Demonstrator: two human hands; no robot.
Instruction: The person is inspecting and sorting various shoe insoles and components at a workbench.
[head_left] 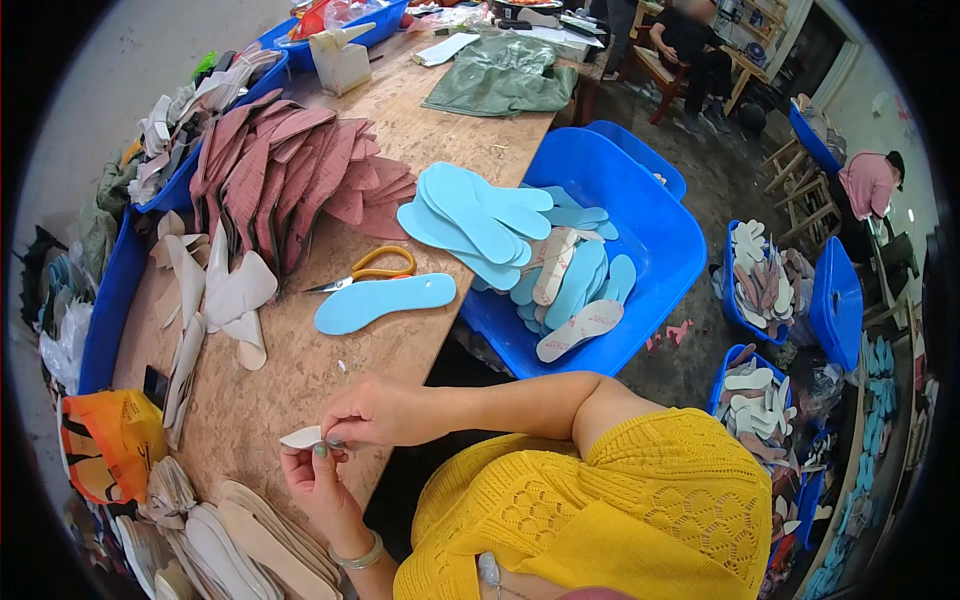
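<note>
My left hand (318, 478), with a bracelet on its wrist, comes up from the lower edge and pinches a small white heel-shaped pad (300, 437). My right hand (372, 412), on an arm in a yellow knit sleeve, reaches across from the right and pinches the same pad's right end. Both hands hover over the near edge of the wooden table (300, 370). A light blue insole (385, 300) lies flat on the table beyond them, with orange-handled scissors (370, 270) just behind it.
Stacks of blue insoles (470, 215), dark pink insoles (290, 170) and beige pieces (215, 295) lie on the table. A blue bin (650, 250) of insoles stands at the table's right. More bins sit on the floor; people sit at the back right.
</note>
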